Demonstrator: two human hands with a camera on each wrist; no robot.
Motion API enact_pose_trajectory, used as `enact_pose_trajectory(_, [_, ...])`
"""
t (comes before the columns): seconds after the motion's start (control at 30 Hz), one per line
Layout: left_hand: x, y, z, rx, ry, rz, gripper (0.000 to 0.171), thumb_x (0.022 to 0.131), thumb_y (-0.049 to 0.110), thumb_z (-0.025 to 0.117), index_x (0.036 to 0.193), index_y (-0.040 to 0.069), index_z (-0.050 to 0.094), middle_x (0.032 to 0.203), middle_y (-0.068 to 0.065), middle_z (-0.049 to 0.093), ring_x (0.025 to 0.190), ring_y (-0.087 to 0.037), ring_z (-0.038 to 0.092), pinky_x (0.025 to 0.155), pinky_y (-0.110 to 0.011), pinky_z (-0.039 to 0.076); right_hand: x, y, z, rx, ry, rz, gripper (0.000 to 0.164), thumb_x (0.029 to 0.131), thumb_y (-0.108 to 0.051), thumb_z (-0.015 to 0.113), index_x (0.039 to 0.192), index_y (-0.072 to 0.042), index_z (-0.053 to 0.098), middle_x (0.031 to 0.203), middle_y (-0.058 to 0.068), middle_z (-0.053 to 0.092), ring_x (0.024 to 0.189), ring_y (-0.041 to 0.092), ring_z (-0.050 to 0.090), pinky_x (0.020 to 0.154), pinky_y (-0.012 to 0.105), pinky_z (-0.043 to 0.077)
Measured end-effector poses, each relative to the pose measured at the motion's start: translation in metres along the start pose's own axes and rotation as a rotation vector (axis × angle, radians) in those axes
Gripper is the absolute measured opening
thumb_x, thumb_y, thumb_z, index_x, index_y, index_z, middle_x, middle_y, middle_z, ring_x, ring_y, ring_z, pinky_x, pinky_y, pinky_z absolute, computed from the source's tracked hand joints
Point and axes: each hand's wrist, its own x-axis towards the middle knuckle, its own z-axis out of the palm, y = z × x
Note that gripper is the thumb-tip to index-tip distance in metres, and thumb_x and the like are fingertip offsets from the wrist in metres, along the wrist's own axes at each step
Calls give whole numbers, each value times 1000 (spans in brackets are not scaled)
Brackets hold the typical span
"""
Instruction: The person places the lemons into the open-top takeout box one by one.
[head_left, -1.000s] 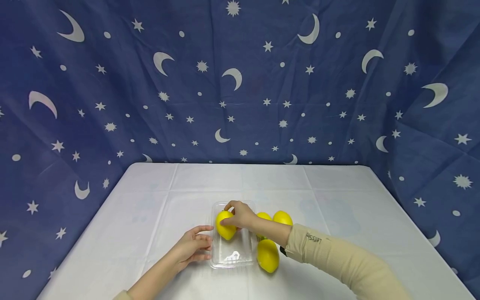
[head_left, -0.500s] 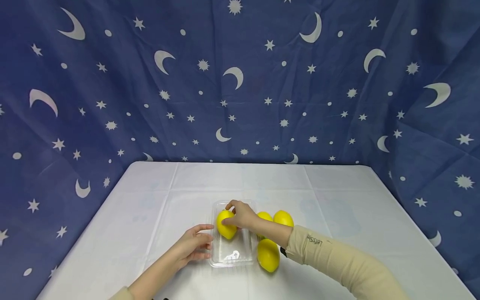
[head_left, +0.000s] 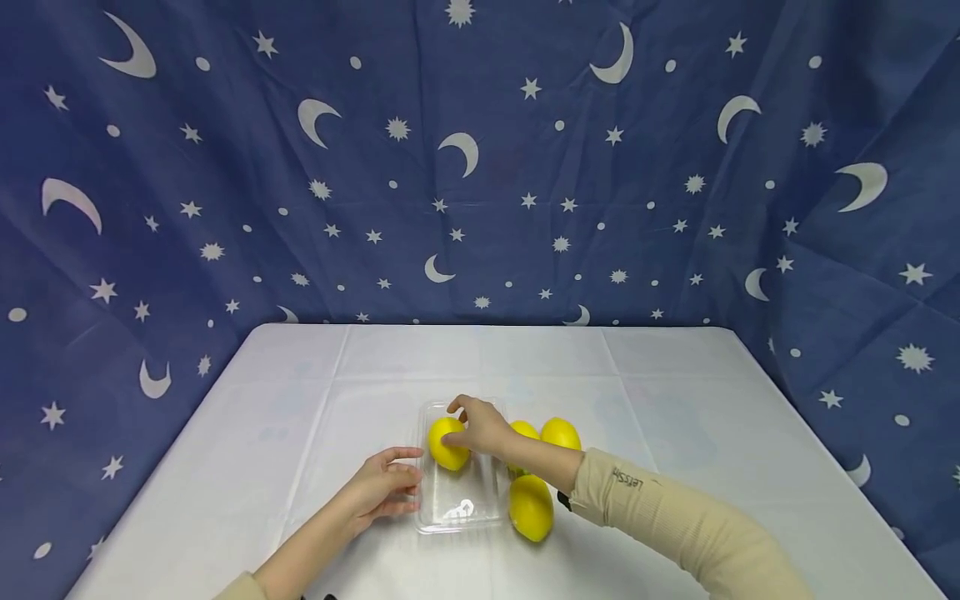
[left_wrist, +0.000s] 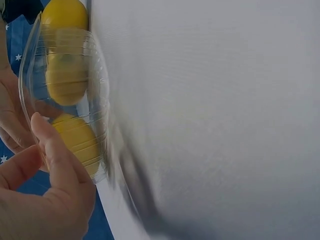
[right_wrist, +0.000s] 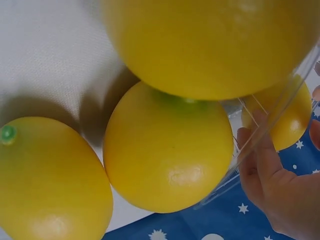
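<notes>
My right hand holds a yellow lemon by its side, inside the upper left part of a clear plastic container. In the right wrist view, part of that lemon shows behind the container wall and the fingers. My left hand is at the container's left rim with its fingers fairly straight. In the left wrist view, fingertips of the left hand touch the clear rim, and lemons show through the wall. Whether the held lemon rests on the container's floor cannot be told.
Right of the container lie three more lemons: one near its lower right corner, one partly hidden by my right wrist, and one farther right. A white cloth covers the table. A blue star-and-moon curtain stands behind.
The held lemon has tilted slightly within the container and looks rounder now. Both hands keep nearly the same places; the whole view has shifted a little.
</notes>
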Motion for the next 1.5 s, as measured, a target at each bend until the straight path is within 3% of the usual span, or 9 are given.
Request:
enact_pose_trajectory(0.37, [-1, -2, -1, -9, -6, -2, 51, 89, 4, 57, 134, -4, 37, 87, 0, 55, 76, -11, 56, 68, -25, 59, -7, -2, -8, 6, 16, -75, 32, 80, -9, 72, 108, -1, 60, 104, 20, 62, 80, 23, 62, 70, 30, 56])
enact_pose_trajectory(0.87, [0, 0, -2, 8, -7, 14, 50, 88, 3, 57, 134, -4, 37, 88, -1, 55, 77, -11, 55, 68, -25, 59, -22, 2, -30, 196, -6, -80, 27, 83, -6, 68, 107, 3, 60, 99, 17, 60, 73, 16, 60, 62, 25, 58])
enact_pose_trajectory(1.27, [-1, -2, -1, -17, -8, 4, 51, 88, 3, 57, 134, -4, 37, 87, 0, 54, 77, -12, 55, 68, -25, 59, -49, 12, -47, 255, -31, -111, 24, 85, -8, 67, 105, 3, 61, 91, 12, 62, 69, 19, 61, 66, 40, 59])
enact_pose_trajectory(1.37, [0, -1, -3, -26, -16, -2, 51, 88, 3, 57, 135, -3, 36, 88, 0, 55, 77, -12, 56, 69, -25, 59, -53, 14, -47, 264, -28, -105, 23, 85, -9, 67, 105, 2, 61, 90, 11, 62, 70, 20, 60, 66, 39, 59])
enact_pose_trajectory(1.5, [0, -1, -5, -35, -43, -4, 52, 89, 4, 56, 136, -4, 34, 90, -1, 55, 78, -11, 56, 72, -26, 59, -60, 15, -48, 204, -14, -105, 21, 86, -12, 67, 104, -2, 63, 89, 6, 63, 76, 20, 59, 69, 25, 56])
